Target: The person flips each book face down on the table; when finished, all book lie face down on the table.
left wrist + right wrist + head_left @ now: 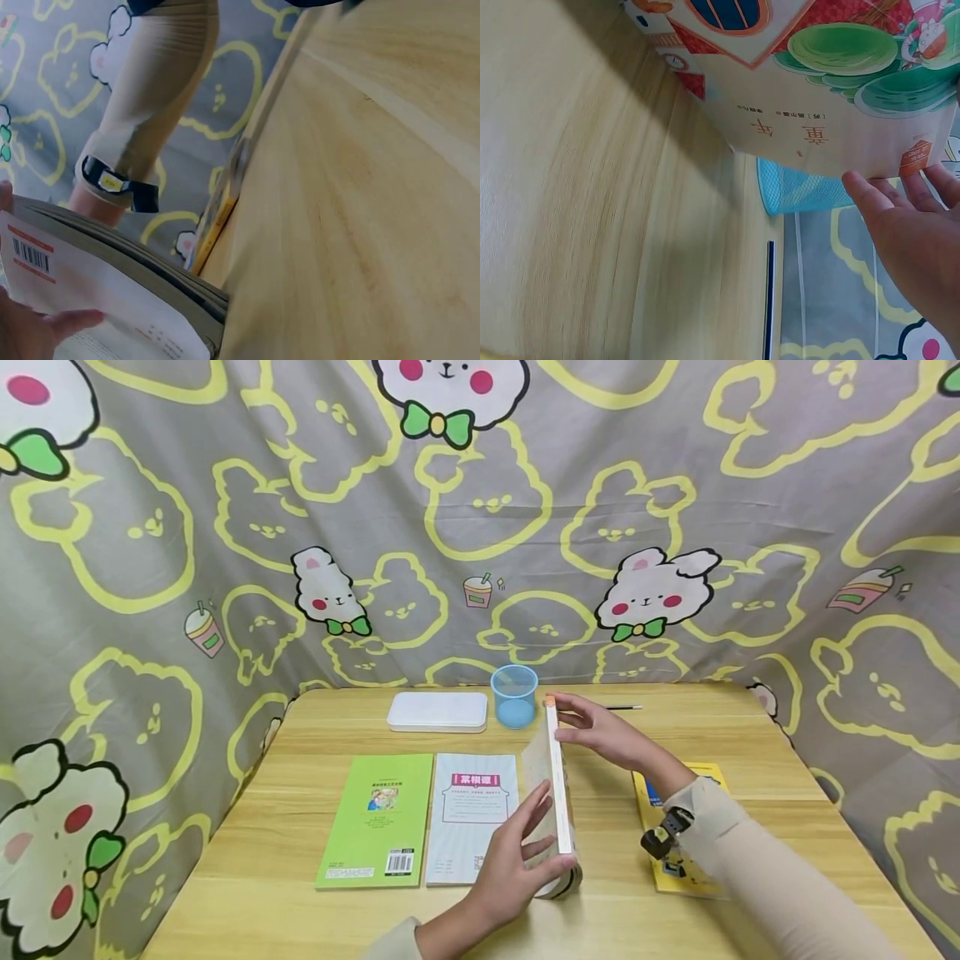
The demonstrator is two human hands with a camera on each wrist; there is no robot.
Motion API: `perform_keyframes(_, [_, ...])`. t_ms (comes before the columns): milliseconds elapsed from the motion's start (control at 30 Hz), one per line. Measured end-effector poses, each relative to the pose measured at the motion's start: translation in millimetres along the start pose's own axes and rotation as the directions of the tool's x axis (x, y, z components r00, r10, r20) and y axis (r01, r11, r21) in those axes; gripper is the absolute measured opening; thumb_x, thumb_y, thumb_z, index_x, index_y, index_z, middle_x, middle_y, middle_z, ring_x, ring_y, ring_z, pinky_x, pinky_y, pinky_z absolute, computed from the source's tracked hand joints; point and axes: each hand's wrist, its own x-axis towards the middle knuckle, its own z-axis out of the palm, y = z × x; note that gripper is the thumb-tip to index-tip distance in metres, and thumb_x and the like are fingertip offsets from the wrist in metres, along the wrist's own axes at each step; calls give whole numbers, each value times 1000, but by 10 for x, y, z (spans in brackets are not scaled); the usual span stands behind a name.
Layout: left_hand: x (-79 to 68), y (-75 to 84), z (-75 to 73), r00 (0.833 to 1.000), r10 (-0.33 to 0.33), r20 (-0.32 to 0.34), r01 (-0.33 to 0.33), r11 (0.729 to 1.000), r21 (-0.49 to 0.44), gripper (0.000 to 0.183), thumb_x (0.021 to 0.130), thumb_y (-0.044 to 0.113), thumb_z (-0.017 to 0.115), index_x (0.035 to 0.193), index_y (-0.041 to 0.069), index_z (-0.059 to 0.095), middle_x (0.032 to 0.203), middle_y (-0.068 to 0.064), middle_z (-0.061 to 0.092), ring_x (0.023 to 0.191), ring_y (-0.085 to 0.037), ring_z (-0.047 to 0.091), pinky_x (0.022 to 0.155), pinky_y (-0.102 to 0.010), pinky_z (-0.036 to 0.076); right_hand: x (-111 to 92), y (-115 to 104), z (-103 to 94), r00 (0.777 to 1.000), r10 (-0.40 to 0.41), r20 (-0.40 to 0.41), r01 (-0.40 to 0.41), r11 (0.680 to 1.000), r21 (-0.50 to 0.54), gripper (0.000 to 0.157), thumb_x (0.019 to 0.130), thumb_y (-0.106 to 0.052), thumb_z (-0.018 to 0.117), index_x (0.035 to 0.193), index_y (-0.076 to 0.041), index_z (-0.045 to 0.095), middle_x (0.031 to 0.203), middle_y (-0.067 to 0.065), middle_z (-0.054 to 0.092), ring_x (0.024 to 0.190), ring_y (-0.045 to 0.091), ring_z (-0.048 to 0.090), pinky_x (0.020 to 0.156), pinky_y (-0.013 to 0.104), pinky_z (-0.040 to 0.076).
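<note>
A book (557,785) stands upright on its edge at the middle of the table, its white spine turned up. Its illustrated front cover (780,112) faces right, with an orange mark at one corner. The other cover (112,292), with a barcode, shows in the left wrist view. My left hand (517,860) holds the near end, thumb at the spine and fingers along the left side. At the far upper corner my right hand (600,731) pinches the book between thumb and fingers. Left of it lie a green book (378,827) and a pale blue book (468,827).
To the right a yellow book (690,877) lies partly under my right forearm. Along the back are a white case (437,712), a blue mesh cup (514,697) and a thin dark pen (624,707). A patterned curtain (525,527) surrounds the wooden table (255,860).
</note>
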Motion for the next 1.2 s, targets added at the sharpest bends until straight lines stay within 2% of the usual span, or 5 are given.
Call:
perform_keyframes(100, [10, -37, 9, 998, -59, 15, 58, 998, 25, 85, 94, 21, 78, 163, 8, 29, 167, -12, 31, 149, -37, 38, 103, -34, 53, -16, 2, -23, 1000, 1, -15, -1, 999, -40, 74, 100, -20, 71, 161, -8, 31, 166, 17, 33, 153, 40, 29, 118, 57, 36])
perform_keyframes(267, [27, -113, 27, 992, -104, 70, 96, 989, 111, 85, 96, 31, 75, 162, 5, 28, 166, -15, 33, 149, -33, 37, 108, -40, 50, -57, 22, -61, 999, 11, -31, -14, 995, -98, 73, 99, -19, 71, 159, -4, 33, 164, 20, 35, 152, 43, 29, 118, 58, 37])
perform_keyframes(500, [75, -192, 55, 991, -83, 109, 56, 971, 234, 81, 97, 34, 73, 162, 10, 32, 162, -10, 40, 148, -25, 39, 116, -42, 43, -109, 87, -114, 998, 34, -57, -42, 987, -156, 75, 98, -26, 73, 159, -7, 34, 163, 19, 36, 152, 45, 29, 119, 61, 33])
perform_keyframes(667, [110, -221, 73, 989, -61, 138, 21, 961, 277, 78, 98, 37, 72, 162, 12, 34, 160, -7, 44, 148, -22, 40, 122, -39, 34, -151, 151, -138, 997, 44, -65, -54, 984, -171, 75, 98, -28, 72, 160, -9, 33, 164, 19, 33, 152, 46, 28, 119, 64, 32])
perform_keyframes(1200, [136, -277, 72, 969, -115, 217, 26, 927, 374, 79, 97, 38, 73, 162, 17, 34, 157, -4, 49, 139, -14, 48, 116, -32, 42, -191, 249, -169, 996, 55, -73, -70, 971, -228, 74, 100, -26, 70, 158, -1, 32, 163, 24, 34, 150, 50, 29, 119, 65, 31])
